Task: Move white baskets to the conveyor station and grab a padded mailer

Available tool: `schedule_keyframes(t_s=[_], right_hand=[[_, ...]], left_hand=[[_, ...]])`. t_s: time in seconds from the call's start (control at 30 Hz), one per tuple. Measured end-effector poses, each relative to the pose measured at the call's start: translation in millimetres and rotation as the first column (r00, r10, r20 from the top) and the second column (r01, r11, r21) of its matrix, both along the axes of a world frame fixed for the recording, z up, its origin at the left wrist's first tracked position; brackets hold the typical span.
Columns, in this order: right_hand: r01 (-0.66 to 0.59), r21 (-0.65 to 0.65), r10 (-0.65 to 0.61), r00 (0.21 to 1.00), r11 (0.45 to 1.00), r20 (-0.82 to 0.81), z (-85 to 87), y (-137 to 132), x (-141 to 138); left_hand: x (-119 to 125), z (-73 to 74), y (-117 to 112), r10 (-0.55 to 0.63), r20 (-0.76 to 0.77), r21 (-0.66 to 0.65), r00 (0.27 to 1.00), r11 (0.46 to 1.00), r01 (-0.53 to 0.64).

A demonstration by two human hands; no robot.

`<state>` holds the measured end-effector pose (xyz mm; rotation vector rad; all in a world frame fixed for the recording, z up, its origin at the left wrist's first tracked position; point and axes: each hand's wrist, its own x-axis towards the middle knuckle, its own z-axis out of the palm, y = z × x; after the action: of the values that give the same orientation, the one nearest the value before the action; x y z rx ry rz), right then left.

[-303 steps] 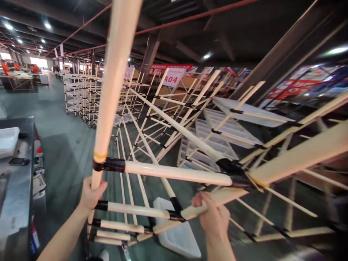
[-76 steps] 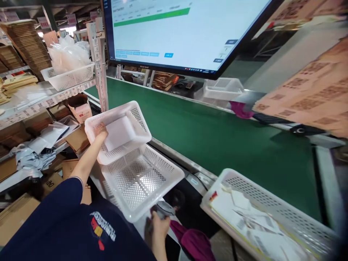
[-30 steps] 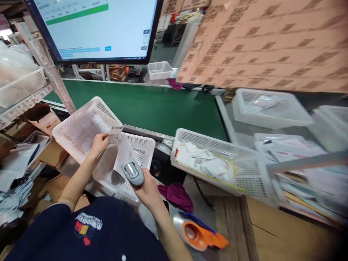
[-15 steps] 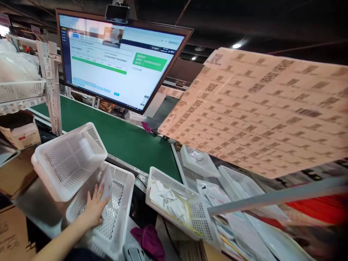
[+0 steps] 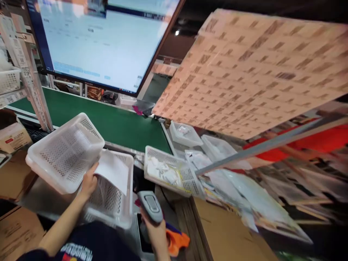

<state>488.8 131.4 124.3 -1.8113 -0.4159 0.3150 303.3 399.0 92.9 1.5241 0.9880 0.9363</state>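
Note:
My left hand (image 5: 89,180) pinches the left edge of a white sheet of paper (image 5: 114,170) above a white perforated plastic basket (image 5: 125,214). The sheet covers the far part of that basket. Against its left side rests a second white basket (image 5: 66,156), tilted, with its bare inside showing. In my right hand (image 5: 155,229) is a grey barcode scanner (image 5: 151,206), raised to the right of the lower basket. Beneath that hand lies a dark flat panel (image 5: 144,235), partly covered.
A green conveyor belt (image 5: 116,125) runs behind the baskets, under a large monitor (image 5: 92,47). Another basket (image 5: 190,175) holds small white items. A big printed board (image 5: 255,76) overhangs the right side. An orange object (image 5: 178,241) lies beside my right forearm.
My left hand, spread inside the basket before, now holds up the sheet. My right hand has come into view with the scanner. The monitor's green bars are gone, and the view has shifted.

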Motion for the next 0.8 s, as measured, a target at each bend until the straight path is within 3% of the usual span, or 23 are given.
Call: schedule_keyframes(t_s=[0.1, 0.23, 0.4, 0.5, 0.67, 0.8], right_hand=[[0.041, 0.131, -0.023, 0.991, 0.991, -0.132, 16.9, 10.3, 0.2], [0.067, 0.3, 0.017, 0.963, 0.952, -0.269, 23.8, 22.7, -1.4], [0.182, 0.47, 0.081, 0.87, 0.864, -0.486, 11.6, 45.9, 7.3], [0.233, 0.417, 0.096, 0.769, 0.878, -0.632, -14.9, 52.7, 7.5], [0.127, 0.437, 0.284, 0.595, 0.89, -0.752, -62.9, 55.7, -17.6], [0.08, 0.488, 0.382, 0.519, 0.869, -0.765, -70.8, 74.6, -37.0]], left_hand=[[-5.6, 23.5, 22.7, 0.155, 0.229, -0.182, 0.961, 0.977, -0.114], [-4.4, 40.9, 32.2, 0.215, 0.338, -0.432, 0.916, 0.9, -0.052], [-5.5, 47.3, 18.0, 0.155, 0.399, -0.351, 0.904, 0.936, -0.005], [-6.2, 49.5, 6.2, 0.161, 0.408, -0.279, 0.898, 0.959, -0.045], [-9.7, 57.0, -10.5, 0.163, 0.414, -0.183, 0.896, 0.979, -0.093], [-11.0, 55.5, -20.5, 0.223, 0.399, -0.161, 0.889, 0.972, -0.171]])
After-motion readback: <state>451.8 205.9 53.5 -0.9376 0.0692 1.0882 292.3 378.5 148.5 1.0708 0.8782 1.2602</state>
